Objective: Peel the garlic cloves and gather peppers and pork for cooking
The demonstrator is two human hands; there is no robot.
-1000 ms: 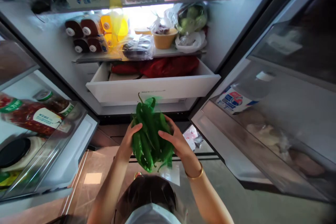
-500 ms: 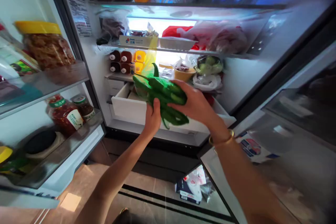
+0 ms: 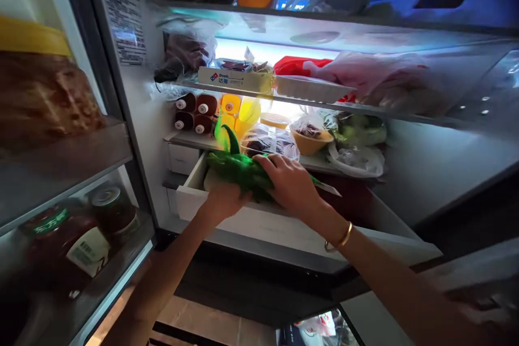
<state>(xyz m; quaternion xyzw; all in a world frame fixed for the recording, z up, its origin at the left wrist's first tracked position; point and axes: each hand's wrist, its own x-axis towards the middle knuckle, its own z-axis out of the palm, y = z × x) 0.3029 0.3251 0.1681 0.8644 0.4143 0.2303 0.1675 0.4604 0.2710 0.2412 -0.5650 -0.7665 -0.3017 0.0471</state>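
Observation:
A bunch of long green peppers (image 3: 237, 168), partly in a thin bag, lies between my two hands at the front left of the pulled-out white drawer (image 3: 259, 227). My left hand (image 3: 227, 200) grips the bunch from the near left side, its fingers partly hidden under the peppers. Over the right side of the bunch my right hand (image 3: 288, 181) is curled, fingers bent onto the green. One pepper's curved tip sticks up at the back. A gold bracelet (image 3: 343, 238) circles my right wrist.
Above the drawer, a shelf holds bottles (image 3: 206, 105), a clear packed box (image 3: 271, 140), a yellow bowl (image 3: 310, 138) and bagged vegetables (image 3: 359, 130). The open left door (image 3: 140, 173) carries jars. A pizza-brand box (image 3: 235, 80) rests higher up.
Both hands have carried the green peppers forward and down, from in front of the drawer to inside its front left part. The view has moved closer to the fridge.

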